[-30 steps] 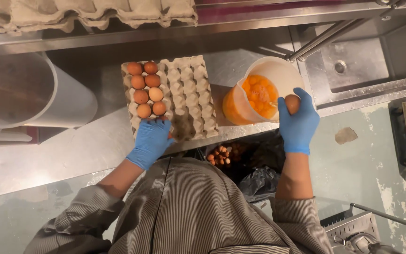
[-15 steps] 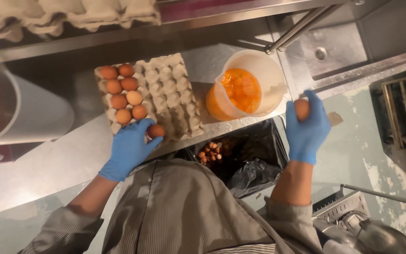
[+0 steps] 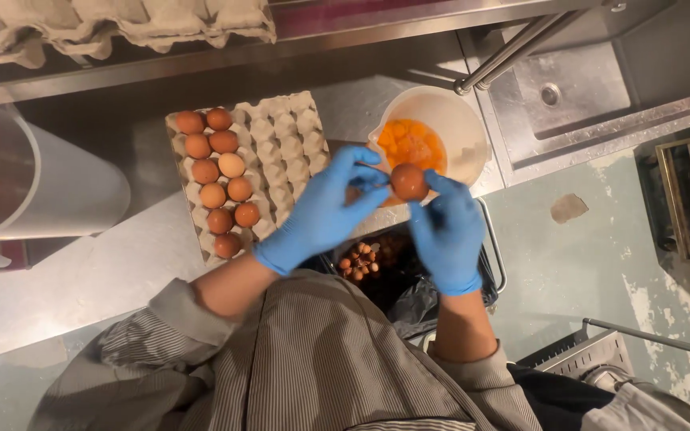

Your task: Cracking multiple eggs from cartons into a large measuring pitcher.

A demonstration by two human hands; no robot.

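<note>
Both my hands wear blue gloves and meet on one brown egg (image 3: 409, 182), held just at the near rim of a white bowl (image 3: 465, 128) with orange yolks in it. My left hand (image 3: 325, 211) grips the egg from the left with its fingertips. My right hand (image 3: 447, 227) grips it from the right and below. A grey cardboard egg tray (image 3: 285, 156) lies left of the bowl on the steel counter (image 3: 81, 271); several brown eggs (image 3: 217, 183) fill its left columns and its right cups are bare.
Under my hands stands a bin with a black liner (image 3: 409, 299) holding broken shells (image 3: 358, 257). A large steel pot (image 3: 33, 179) stands at the left. A sink (image 3: 576, 88) lies to the right, stacked egg trays (image 3: 113, 24) on the shelf above.
My left hand left the egg tray and came right to the egg. My right hand brought the egg left, from beside the bowl to its near rim. Both hands now hold it.
</note>
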